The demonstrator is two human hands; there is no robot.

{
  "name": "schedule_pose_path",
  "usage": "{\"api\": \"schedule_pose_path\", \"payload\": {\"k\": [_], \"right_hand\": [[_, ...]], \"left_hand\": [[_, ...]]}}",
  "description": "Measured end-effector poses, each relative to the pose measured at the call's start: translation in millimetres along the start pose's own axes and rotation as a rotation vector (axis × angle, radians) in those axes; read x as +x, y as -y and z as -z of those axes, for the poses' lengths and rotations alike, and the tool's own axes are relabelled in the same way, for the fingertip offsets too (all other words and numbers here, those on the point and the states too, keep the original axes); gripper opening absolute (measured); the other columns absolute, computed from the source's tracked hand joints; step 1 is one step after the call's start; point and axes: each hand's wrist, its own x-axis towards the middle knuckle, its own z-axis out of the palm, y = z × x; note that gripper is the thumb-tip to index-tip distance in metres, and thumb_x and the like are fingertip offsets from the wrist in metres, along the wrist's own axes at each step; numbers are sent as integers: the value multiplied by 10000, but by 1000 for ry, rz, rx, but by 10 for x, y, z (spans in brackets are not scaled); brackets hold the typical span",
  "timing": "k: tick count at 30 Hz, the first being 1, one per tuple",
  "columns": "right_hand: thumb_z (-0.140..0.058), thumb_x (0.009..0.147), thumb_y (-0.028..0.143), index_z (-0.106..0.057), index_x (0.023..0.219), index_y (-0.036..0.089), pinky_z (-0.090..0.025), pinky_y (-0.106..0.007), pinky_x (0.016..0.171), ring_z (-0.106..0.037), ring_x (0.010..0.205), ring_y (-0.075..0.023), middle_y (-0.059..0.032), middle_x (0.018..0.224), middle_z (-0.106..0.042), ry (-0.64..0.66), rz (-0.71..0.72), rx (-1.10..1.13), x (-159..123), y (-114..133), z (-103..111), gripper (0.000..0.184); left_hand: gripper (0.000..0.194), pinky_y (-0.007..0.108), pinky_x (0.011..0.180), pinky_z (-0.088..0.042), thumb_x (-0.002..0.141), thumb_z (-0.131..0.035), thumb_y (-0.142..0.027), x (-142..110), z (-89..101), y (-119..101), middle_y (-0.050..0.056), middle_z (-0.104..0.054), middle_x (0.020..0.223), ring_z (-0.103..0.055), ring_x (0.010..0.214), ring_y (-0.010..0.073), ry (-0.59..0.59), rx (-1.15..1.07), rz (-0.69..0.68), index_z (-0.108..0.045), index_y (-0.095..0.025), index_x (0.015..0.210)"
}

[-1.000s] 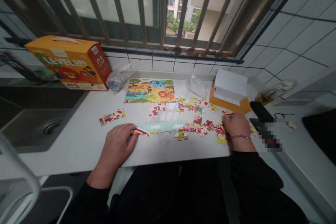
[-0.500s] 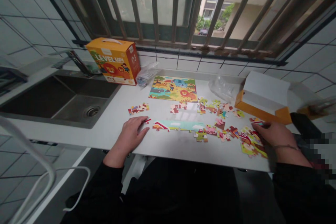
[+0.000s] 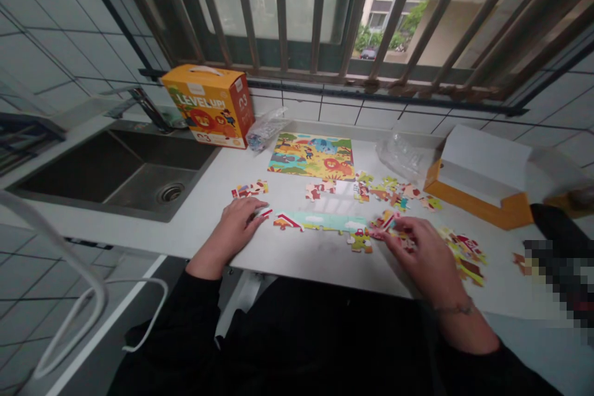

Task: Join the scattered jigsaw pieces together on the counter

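My left hand [image 3: 237, 226] rests at the left end of a joined puzzle strip, thumb and fingers closed on a small puzzle piece [image 3: 266, 213] with a red stripe. The pale blue strip [image 3: 325, 221] lies flat, with a red roof piece [image 3: 288, 221] at its left and a green piece with a red tractor [image 3: 360, 241] below its right end. Over the strip's right end, my right hand [image 3: 420, 250] pinches another puzzle piece [image 3: 388, 219] with red and white on it. Pink pieces there are partly hidden by my fingers.
Loose pieces [image 3: 399, 192] lie behind my right hand, others [image 3: 468, 247] to its right. A picture board [image 3: 313, 156] lies at the back, near plastic wrap [image 3: 264, 130]. An orange puzzle box [image 3: 208, 108] stands by the sink [image 3: 134, 204]; an open box [image 3: 477, 192] sits at right.
My right hand has moved left from the pile at the right to the strip's right end, carrying a puzzle piece. My left hand stays at the strip's left end. The view has shifted slightly.
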Motion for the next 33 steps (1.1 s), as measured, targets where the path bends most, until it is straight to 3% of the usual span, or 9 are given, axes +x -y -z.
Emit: {"api": "schedule_pose_path", "payload": {"k": [3, 7, 17, 25, 33], "right_hand": [[-661, 1063, 624, -685, 1214, 233, -584, -506, 1008, -719, 1122, -327, -145, 1208, -763, 14, 112, 179, -139, 451, -330, 419], [-713, 1059, 497, -660, 1291, 232, -555, -565, 1104, -693, 1233, -344, -152, 1293, -743, 22, 169, 239, -253, 696, -601, 356], [-750, 1029, 439, -671, 1280, 220, -553, -590, 1108, -681, 1238, -356, -163, 1308, -726, 27, 174, 180, -285, 711, -657, 343], [-757, 1028, 443, -682, 1292, 202, -537, -596, 1134, -671, 1252, -356, -170, 1316, -724, 66, 169, 146, -305, 723, -680, 365], [-747, 1028, 451, -699, 1277, 210, -541, -607, 1128, -678, 1245, -359, -170, 1306, -732, 84, 148, 163, -295, 733, -673, 350]], "left_hand": [[300, 553, 1165, -504, 1096, -657, -441, 24, 41, 27, 109, -740, 1331, -643, 1309, 318, 9, -55, -71, -740, -265, 1324], [291, 520, 1118, -543, 1093, -687, -445, -6, 62, -15, 101, -734, 1296, -658, 1251, 291, -28, -100, -142, -755, -271, 1317], [287, 562, 1154, -499, 1128, -607, -346, -21, 56, -132, 104, -743, 1366, -666, 1263, 294, 40, 50, -241, -807, -319, 1331], [307, 638, 1290, -357, 1116, -554, -282, -45, 87, -340, 85, -775, 1416, -683, 1333, 290, 111, 123, -237, -771, -280, 1334], [338, 653, 1284, -355, 1125, -567, -292, -37, 57, -293, 74, -761, 1460, -672, 1369, 313, 139, 152, -251, -760, -340, 1399]]}}
